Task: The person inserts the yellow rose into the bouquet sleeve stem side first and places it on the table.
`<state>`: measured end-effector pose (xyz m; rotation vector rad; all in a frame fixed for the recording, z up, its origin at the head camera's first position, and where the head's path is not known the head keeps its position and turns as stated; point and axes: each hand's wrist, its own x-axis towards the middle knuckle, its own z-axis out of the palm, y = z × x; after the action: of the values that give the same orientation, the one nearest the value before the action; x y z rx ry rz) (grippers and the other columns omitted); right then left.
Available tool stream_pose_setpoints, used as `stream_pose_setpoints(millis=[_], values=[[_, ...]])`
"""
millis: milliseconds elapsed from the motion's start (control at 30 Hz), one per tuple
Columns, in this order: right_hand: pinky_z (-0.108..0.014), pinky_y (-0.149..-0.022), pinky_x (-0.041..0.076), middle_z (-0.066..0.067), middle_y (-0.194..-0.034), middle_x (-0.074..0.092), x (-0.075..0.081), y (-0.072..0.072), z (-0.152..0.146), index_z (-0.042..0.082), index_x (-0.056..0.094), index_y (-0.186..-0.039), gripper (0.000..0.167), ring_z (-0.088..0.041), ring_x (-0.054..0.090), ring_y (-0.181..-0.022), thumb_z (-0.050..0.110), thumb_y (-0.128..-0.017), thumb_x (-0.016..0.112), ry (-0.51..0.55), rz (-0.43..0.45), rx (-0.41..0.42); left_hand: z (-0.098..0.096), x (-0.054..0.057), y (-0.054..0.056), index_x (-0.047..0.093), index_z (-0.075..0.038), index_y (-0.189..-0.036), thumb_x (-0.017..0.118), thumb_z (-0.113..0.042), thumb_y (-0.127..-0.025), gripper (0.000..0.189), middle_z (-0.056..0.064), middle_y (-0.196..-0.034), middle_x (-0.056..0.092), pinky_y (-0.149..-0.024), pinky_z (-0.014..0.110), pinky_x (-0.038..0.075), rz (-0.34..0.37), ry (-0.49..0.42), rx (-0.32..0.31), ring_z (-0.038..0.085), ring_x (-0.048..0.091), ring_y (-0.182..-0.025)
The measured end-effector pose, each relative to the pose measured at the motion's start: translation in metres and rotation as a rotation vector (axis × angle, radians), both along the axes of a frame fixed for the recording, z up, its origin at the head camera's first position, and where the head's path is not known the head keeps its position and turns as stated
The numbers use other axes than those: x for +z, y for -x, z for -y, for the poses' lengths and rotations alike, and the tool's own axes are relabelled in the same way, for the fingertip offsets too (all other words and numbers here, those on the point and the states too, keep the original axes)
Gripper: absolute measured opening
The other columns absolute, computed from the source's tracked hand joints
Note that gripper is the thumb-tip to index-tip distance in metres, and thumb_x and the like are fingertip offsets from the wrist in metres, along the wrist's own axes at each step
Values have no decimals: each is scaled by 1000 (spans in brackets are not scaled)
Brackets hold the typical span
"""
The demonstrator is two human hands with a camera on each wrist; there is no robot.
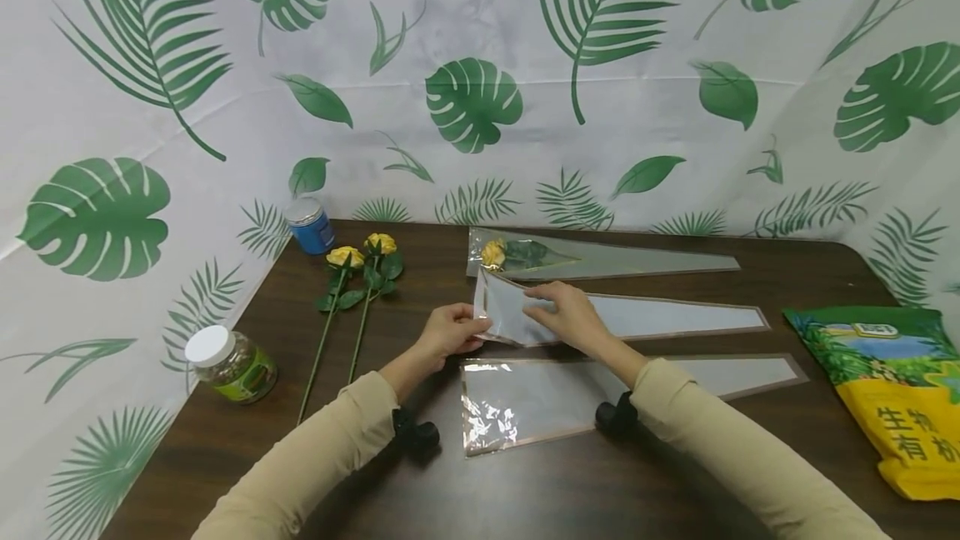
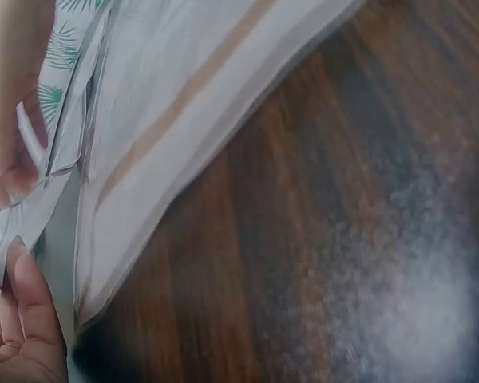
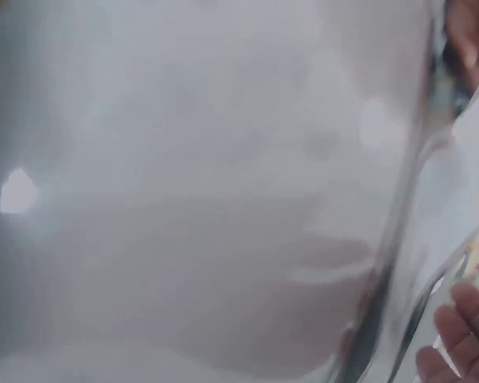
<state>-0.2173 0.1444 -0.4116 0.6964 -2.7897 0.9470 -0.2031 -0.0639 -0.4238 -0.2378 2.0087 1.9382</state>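
Observation:
My left hand [image 1: 448, 332] pinches the wide end of a tapered flower sleeve [image 1: 504, 307], white with a brownish border, between thumb and fingers. That end is lifted and its edge bends up. Over the same sleeve, my right hand [image 1: 572, 315] has its fingers loosely extended toward the raised film; whether they touch it is unclear. In the right wrist view, the fingers [image 3: 463, 343] look relaxed, with nothing gripped. Behind lies another sleeve [image 1: 637, 255] with a yellow rose [image 1: 493, 254] inside. A third sleeve [image 1: 517, 407] lies flat in front, partly under the right forearm.
Two yellow long-stemmed roses [image 1: 345, 257] lie left of the sleeves. A white-lidded jar [image 1: 232, 365] and a blue can [image 1: 310, 227] stand along the table's left edge. A green and yellow bag [image 1: 892, 390] lies at the right. A leaf-print cloth [image 1: 480, 165] hangs behind.

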Motion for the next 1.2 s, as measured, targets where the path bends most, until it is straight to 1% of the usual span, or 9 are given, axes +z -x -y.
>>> stream_pose_setpoints(millis=[100, 300, 400, 500, 633, 733, 867, 1067, 1200], values=[[-41, -75, 53, -13, -96, 68, 3, 1, 19, 0, 67, -111, 34, -28, 64, -88, 19, -84, 71, 103, 0, 1, -1, 1, 0, 59, 6, -98, 66, -3, -86, 16, -4, -67, 56, -54, 15, 51, -19, 8, -19, 4, 55, -56], [-27, -58, 45, -6, -74, 61, 2, 2, 43, 1, 70, -102, 22, -15, 54, -65, 9, -82, 72, 90, -45, -50, -6, 3, -1, 60, 7, -101, 66, -6, -87, 20, -5, -64, 56, -55, 16, 51, -51, 6, -54, 3, 55, -56], [-26, -57, 42, -6, -74, 62, 0, 1, 45, 3, 71, -99, 16, -14, 52, -64, 4, -83, 68, 96, -56, -82, -6, 4, 1, 61, 6, -108, 64, -13, -90, 26, -3, -72, 59, -56, 18, 53, -57, 9, -32, 5, 57, -57], [-29, -60, 46, -8, -81, 67, -1, 1, 43, 3, 72, -101, 17, -16, 57, -69, 5, -84, 67, 130, -56, -97, -5, 4, 5, 60, 5, -116, 60, -18, -93, 32, 1, -81, 62, -56, 18, 53, -63, -3, 24, 5, 57, -58], [-28, -62, 49, -10, -87, 70, 0, -1, 39, 2, 71, -104, 20, -17, 61, -72, 5, -85, 67, 194, -36, -94, 0, 4, 9, 60, 5, -116, 58, -9, -92, 28, 1, -77, 62, -51, 16, 51, -71, -23, 89, 5, 57, -56], [-24, -56, 46, -10, -81, 68, 1, -3, 37, 2, 71, -106, 21, -16, 60, -65, 4, -86, 66, 257, -13, -102, 4, 3, 11, 61, 7, -112, 58, -2, -90, 24, 0, -71, 61, -49, 16, 50, -71, -14, 92, 5, 57, -53], [-21, -50, 45, -10, -75, 66, 1, -4, 34, 2, 71, -106, 20, -15, 59, -57, 3, -87, 65, 324, -16, -121, 9, -1, 14, 62, 8, -109, 59, -2, -90, 22, 0, -69, 61, -49, 16, 50, -72, 0, 91, 6, 57, -52], [-21, -49, 44, -10, -77, 65, 0, -3, 33, 3, 71, -105, 19, -14, 59, -58, 3, -86, 65, 303, -54, -133, 11, 2, 16, 61, 8, -112, 56, -8, -93, 25, 1, -68, 63, -52, 18, 52, -89, -15, 72, 6, 60, -55], [-20, -49, 43, -9, -75, 64, 0, -1, 34, 3, 72, -105, 19, -14, 57, -59, 4, -87, 65, 288, -62, -117, 28, 9, 15, 60, 8, -116, 54, -11, -96, 28, 9, -82, 67, -56, 17, 53, -120, -6, 79, 5, 62, -61]])
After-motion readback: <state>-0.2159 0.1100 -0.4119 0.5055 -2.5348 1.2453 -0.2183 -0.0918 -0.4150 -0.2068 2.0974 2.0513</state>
